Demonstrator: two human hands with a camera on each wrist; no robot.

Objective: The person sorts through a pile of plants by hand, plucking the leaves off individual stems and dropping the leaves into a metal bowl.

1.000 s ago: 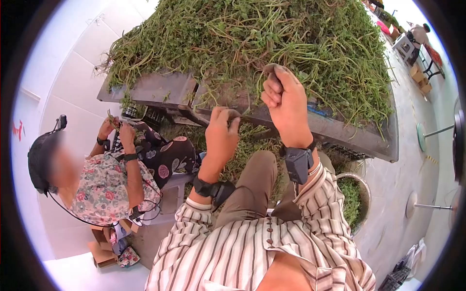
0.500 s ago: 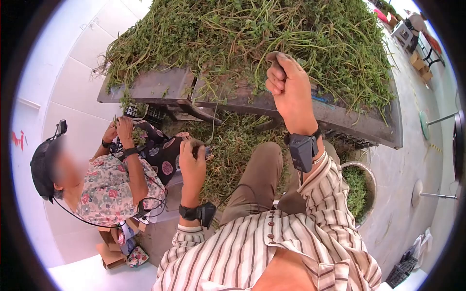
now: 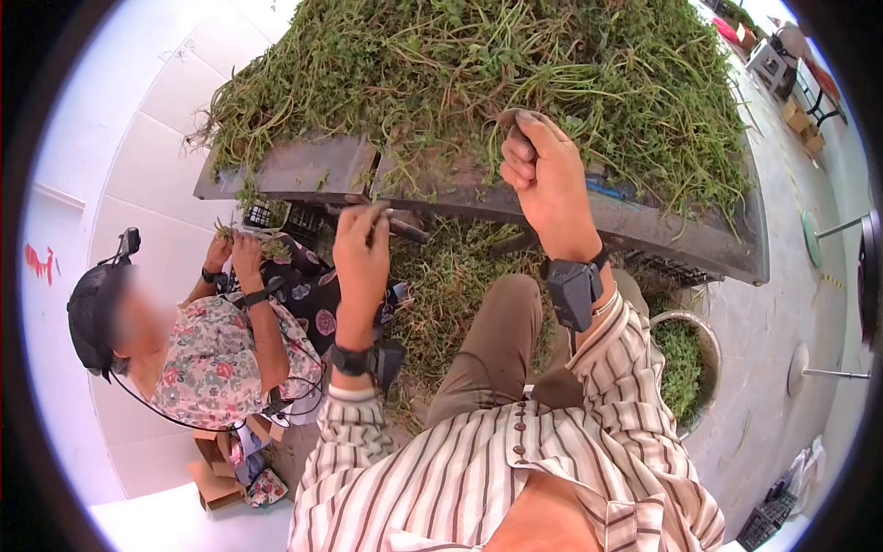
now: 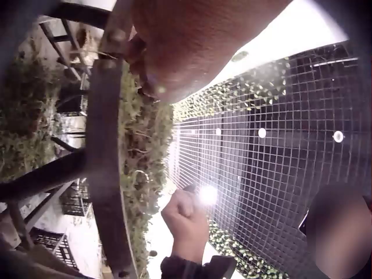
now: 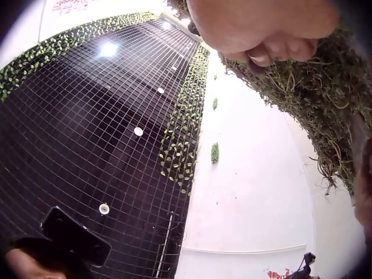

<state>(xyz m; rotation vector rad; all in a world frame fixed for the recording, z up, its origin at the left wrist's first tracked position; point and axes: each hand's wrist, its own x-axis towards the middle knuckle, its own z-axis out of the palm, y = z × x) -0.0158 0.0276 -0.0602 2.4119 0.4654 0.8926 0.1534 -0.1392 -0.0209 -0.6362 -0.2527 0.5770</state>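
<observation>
The left hand (image 3: 361,256), blurred at the fingertips, is raised just below the near edge of the table (image 3: 460,204), its fingers loosely bent and apart from the thumb, with nothing visible in them. Over the table's front part the right hand (image 3: 552,189) is held up, fingers curled in and thumb and index finger close together. No held item shows there. Behind it lies a large heap of green leafy stems (image 3: 478,74). In the left wrist view the right hand (image 4: 187,218) looks closed; in the right wrist view its curled fingers (image 5: 285,49) are beside the stems (image 5: 325,87).
A person in a floral top (image 3: 216,354) sits at the left, both hands on some greens. More stems (image 3: 451,313) lie beneath the table. A round tub of greens (image 3: 710,368) stands right of the knees; cardboard boxes (image 3: 216,469) are at the lower left.
The left hand has swung left and down from the table edge, then risen again. The right hand has shifted only slightly and keeps its curled shape.
</observation>
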